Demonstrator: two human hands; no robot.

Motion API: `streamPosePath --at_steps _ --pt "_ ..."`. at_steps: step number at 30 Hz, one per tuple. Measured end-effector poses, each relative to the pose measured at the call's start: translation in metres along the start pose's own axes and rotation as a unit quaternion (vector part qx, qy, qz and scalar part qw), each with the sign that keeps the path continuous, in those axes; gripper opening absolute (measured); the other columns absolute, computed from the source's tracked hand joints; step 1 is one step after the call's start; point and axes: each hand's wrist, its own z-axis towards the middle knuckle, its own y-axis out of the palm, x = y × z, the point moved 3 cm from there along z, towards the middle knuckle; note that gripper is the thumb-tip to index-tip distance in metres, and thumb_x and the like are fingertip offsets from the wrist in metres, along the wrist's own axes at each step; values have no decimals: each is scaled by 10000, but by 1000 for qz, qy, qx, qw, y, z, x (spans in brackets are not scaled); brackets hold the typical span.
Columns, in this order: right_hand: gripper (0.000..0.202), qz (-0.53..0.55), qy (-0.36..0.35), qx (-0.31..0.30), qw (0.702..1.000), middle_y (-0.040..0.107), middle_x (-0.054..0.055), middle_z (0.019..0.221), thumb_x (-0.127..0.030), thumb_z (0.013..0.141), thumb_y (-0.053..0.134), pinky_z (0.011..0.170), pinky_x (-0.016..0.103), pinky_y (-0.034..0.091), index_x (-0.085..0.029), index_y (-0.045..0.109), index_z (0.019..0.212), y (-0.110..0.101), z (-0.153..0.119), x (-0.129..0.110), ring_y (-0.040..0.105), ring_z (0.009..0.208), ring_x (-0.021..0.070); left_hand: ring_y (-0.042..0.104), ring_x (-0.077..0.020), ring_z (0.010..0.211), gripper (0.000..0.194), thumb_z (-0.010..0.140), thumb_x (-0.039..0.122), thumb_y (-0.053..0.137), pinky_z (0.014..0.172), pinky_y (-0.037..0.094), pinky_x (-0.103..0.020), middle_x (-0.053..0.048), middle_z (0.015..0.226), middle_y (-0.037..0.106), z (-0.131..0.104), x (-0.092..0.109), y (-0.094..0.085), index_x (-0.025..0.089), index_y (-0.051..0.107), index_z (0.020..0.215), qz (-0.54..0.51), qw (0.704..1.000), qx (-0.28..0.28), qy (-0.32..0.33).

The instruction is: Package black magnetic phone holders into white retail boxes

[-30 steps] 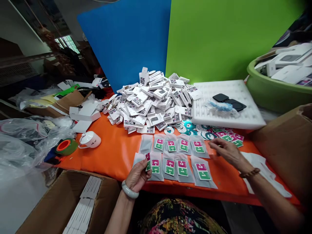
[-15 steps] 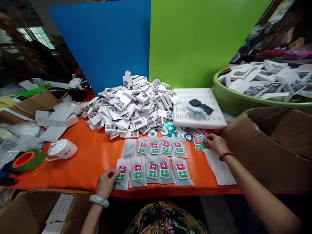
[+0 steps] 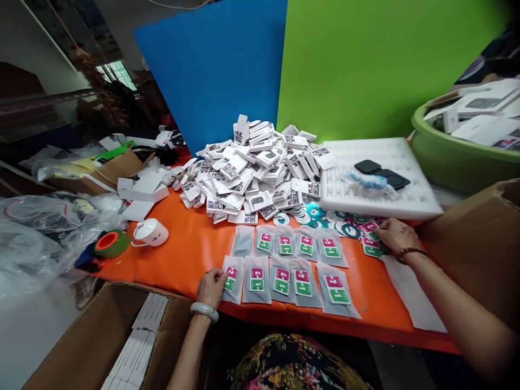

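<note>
Two rows of frosted pouches (image 3: 257, 295) lie on the orange table, most with a pink-and-green card on top. At the front row's left end, my left hand (image 3: 211, 287) pinches the edge of a card (image 3: 231, 277) lying on a pouch. My right hand (image 3: 396, 236) reaches to the pile of pink-and-green cards (image 3: 370, 242) at the right, its fingertips closed at the pile's edge; what they hold is hidden. Beside that wrist lie blank frosted sheets (image 3: 414, 292). Round teal-and-white stickers (image 3: 314, 211) are spread behind the pouches.
Small white boxes (image 3: 244, 173) are heaped at the back. A white foam tray (image 3: 382, 206) bears black pads. Cardboard boxes flank the table, a green tub (image 3: 447, 162) stands back right, and a white mug (image 3: 151, 233) and tape roll (image 3: 114, 244) sit left.
The camera view has turned left, so the scene sits further right in the picture. Both hands remain at nearly the same places on the table.
</note>
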Motion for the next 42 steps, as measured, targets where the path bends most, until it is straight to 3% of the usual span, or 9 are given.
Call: streamPosePath --at_steps 4,9,12,14,20,23,26,31,42 --pt "208 42 41 -7 998 566 77 545 -305 717 591 530 345 367 -225 498 549 -20 -14 -20 498 530 187 567 -163 619 256 781 404 479 576 370 -245 -11 630 601 -2 -1 0 188 562 674 19 1000 3 -9" --pt "299 321 -30 -85 943 501 -8 554 -469 639 634 423 255 321 -209 496 690 -24 -62 -108 422 453 106 574 -188 665 252 807 408 450 573 353 -258 -43 694 612 -6 5 0 198 526 691 66 997 4 -26" --pt "385 483 -81 -212 845 468 -69 578 -415 655 633 363 201 301 -220 458 937 -3 -98 -176 419 413 81 585 -211 689 243 816 413 441 555 326 -266 -54 718 628 -9 10 -1 207 516 710 93 995 2 -39" --pt "411 510 -111 -258 813 441 -93 565 -345 686 595 360 189 334 -224 423 1039 15 -118 -215 452 421 88 597 -224 716 219 823 402 441 557 319 -270 -56 735 638 -10 12 -1 212 513 742 106 993 -1 -44" --pt "298 378 -171 -322 851 486 -90 490 -186 747 475 377 189 364 -199 434 1041 83 -147 -292 465 385 95 613 -248 785 192 846 386 430 596 325 -290 -69 793 649 -12 14 2 211 503 814 133 990 -13 -46" --pt "280 318 -181 -313 877 511 -75 492 -126 736 499 409 195 357 -180 461 1008 108 -150 -309 463 394 96 614 -242 800 191 850 387 432 603 328 -288 -67 813 653 -12 13 3 212 507 831 142 989 -16 -48" --pt "289 247 -204 -283 904 604 4 654 -76 709 527 532 219 391 -158 489 983 119 -152 -317 564 579 132 615 -231 810 184 849 384 448 613 333 -283 -64 825 658 -11 11 4 211 510 841 149 987 -17 -51" --pt "237 145 -262 -241 923 636 134 917 -103 760 488 718 286 382 -132 497 995 118 -157 -321 575 900 231 617 -220 802 198 848 402 459 610 334 -278 -55 807 657 -10 10 4 213 512 825 153 987 -22 -54" --pt "270 129 -312 -175 925 657 115 897 -189 818 472 709 270 370 -134 499 1080 102 -158 -320 580 875 222 615 -211 783 204 856 395 437 612 337 -267 -48 782 645 -13 14 -8 210 511 812 145 988 -17 -48"
